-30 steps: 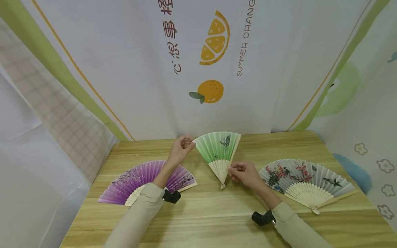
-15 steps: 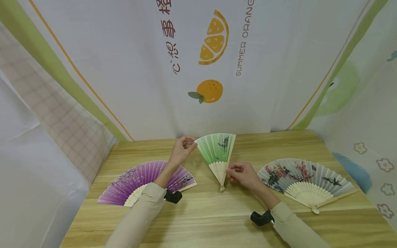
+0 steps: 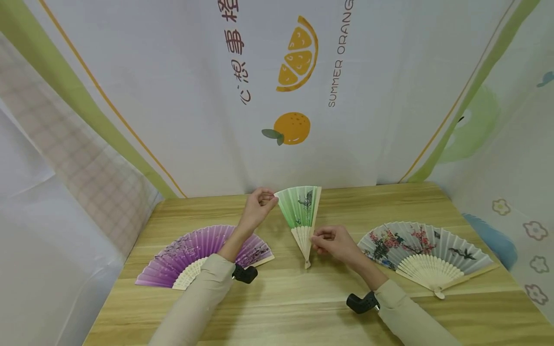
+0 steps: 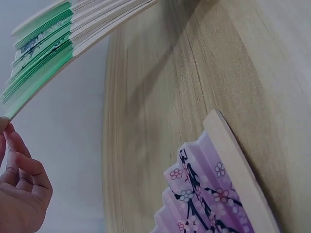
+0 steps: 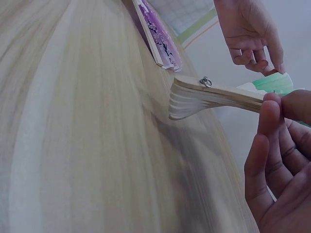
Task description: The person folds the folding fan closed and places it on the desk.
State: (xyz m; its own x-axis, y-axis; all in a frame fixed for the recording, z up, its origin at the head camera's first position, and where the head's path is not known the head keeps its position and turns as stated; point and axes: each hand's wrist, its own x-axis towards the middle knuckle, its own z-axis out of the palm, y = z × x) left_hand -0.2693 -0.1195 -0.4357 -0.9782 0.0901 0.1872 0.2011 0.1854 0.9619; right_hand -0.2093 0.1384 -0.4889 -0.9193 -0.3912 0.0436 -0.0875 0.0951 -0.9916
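A green folding fan point(image 3: 296, 206), partly spread, is held up between both hands above the table. My left hand point(image 3: 258, 209) pinches the upper left corner of its leaf; in the left wrist view the left hand point(image 4: 22, 189) grips that edge between thumb and fingertip. On the other side, my right hand point(image 3: 336, 244) pinches the outer rib on the right. The right wrist view shows the right thumb and fingers point(image 5: 269, 116) on the wooden ribs point(image 5: 218, 94), whose pivot end with a small metal ring points away from the hand.
A purple folding fan point(image 3: 195, 250) lies spread on the wooden table point(image 3: 277, 307) at left, partly under the left forearm. To the right, a grey floral folding fan point(image 3: 426, 250) lies spread. A white printed curtain point(image 3: 207, 144) hangs behind the table.
The green fan has narrowed: its right rib and my right hand have moved left towards the left edge. My left hand has shifted only slightly right, still pinching the corner.
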